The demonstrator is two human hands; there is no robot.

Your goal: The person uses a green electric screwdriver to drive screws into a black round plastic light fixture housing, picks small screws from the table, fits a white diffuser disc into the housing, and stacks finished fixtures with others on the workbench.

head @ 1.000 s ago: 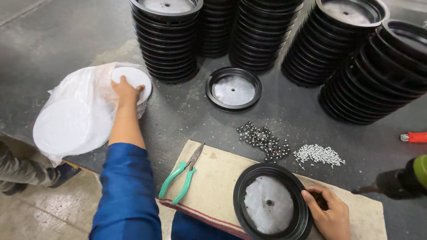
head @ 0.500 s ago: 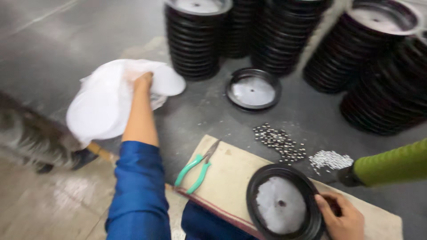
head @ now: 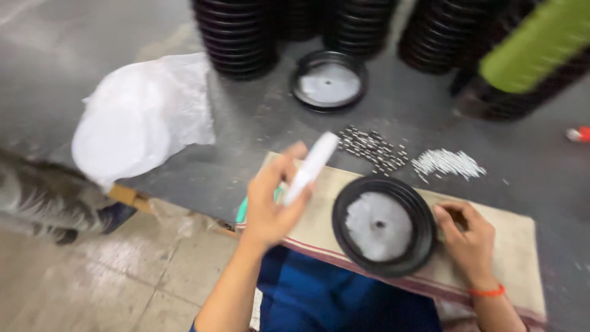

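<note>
Thin white round disc, motion-blurred, is seen edge-on, tilted, raised above the left end of the beige cloth-covered board. Round black plastic ring with white centre is laid flat mid-board, near its front edge.

A white disc showed in the left hand. The round rimmed tray was black, with a pale grey-white centre, as was a second one toward the far edge of the dark grey table. The stacks along that edge were black. The cloth at the near edge was beige with a reddish stripe. The bag was white, the pins dark and silvery. An orange band circled the right wrist. A sleeve was green.
</note>
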